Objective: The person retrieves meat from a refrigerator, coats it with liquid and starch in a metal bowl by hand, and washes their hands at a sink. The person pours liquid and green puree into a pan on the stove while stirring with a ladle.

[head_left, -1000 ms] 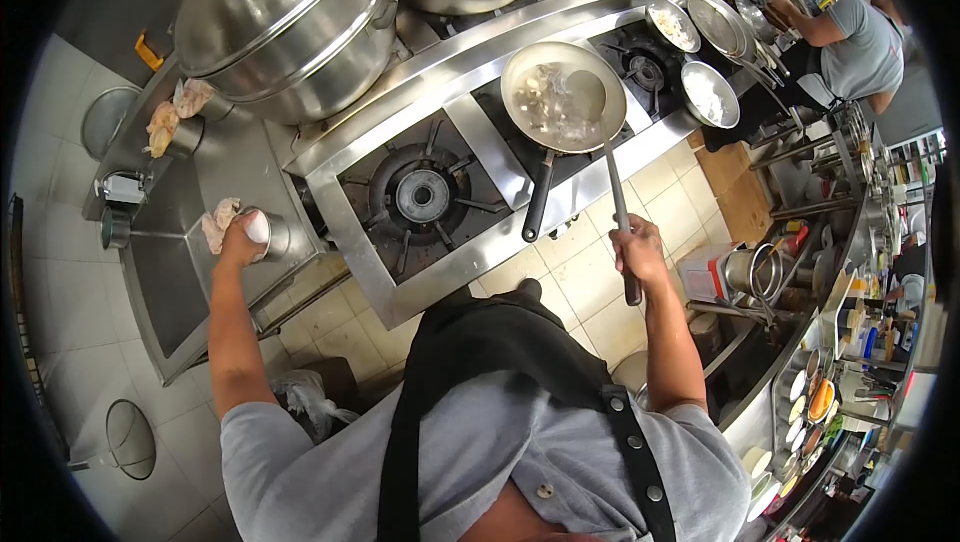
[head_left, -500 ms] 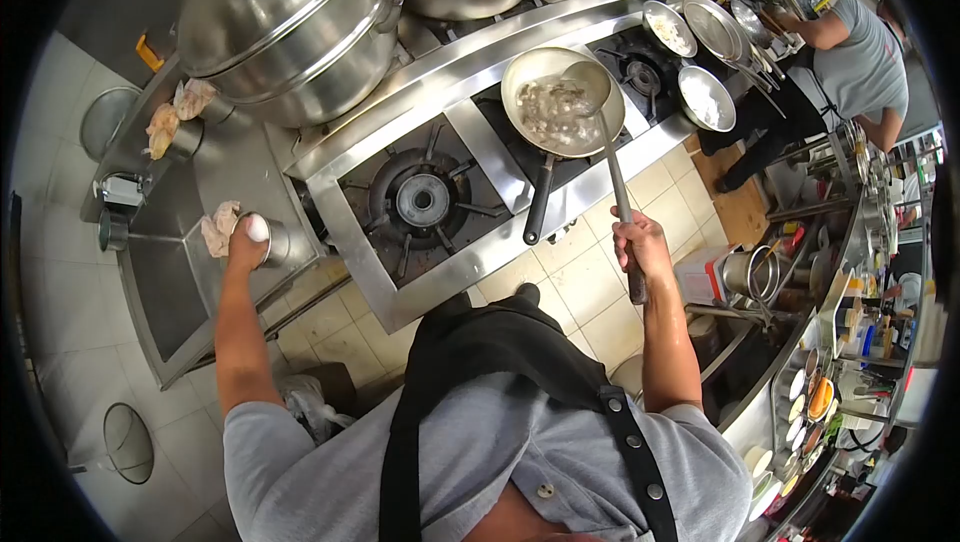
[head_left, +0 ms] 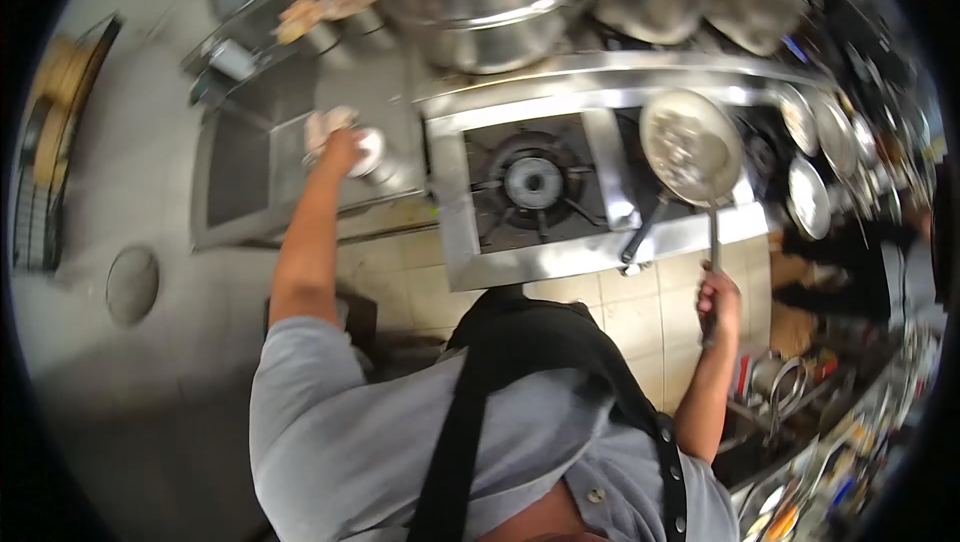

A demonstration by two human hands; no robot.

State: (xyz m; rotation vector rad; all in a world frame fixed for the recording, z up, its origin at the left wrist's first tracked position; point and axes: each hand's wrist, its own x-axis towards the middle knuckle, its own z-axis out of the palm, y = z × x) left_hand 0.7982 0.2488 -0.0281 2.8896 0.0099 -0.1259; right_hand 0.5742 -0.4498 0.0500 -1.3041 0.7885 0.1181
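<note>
My right hand [head_left: 719, 304] is closed round the handle of a ladle [head_left: 714, 242], whose bowl sits in a light-coloured pan [head_left: 672, 107] with bubbling liquid and pale pieces. The pan's black handle [head_left: 645, 232] points down toward me, and nothing holds it. At the left, my left hand [head_left: 342, 150] is at a metal container [head_left: 383, 170] with something white at its top. Its fingers are blurred, so their grip is unclear. A pinkish cloth [head_left: 325, 130] lies against that hand.
An unused burner [head_left: 533, 184] lies between my hands. Big steel pots [head_left: 480, 12] stand behind the stove. A sink [head_left: 240, 167] is at the left. Bowls [head_left: 808, 197] stand right of the pan. Another person's dark-clothed legs [head_left: 850, 272] are at the right.
The view has swung left, so the stove and both hands appear further right, and blur has increased. The ladle stays in my right hand, its bowl still in the pan.
</note>
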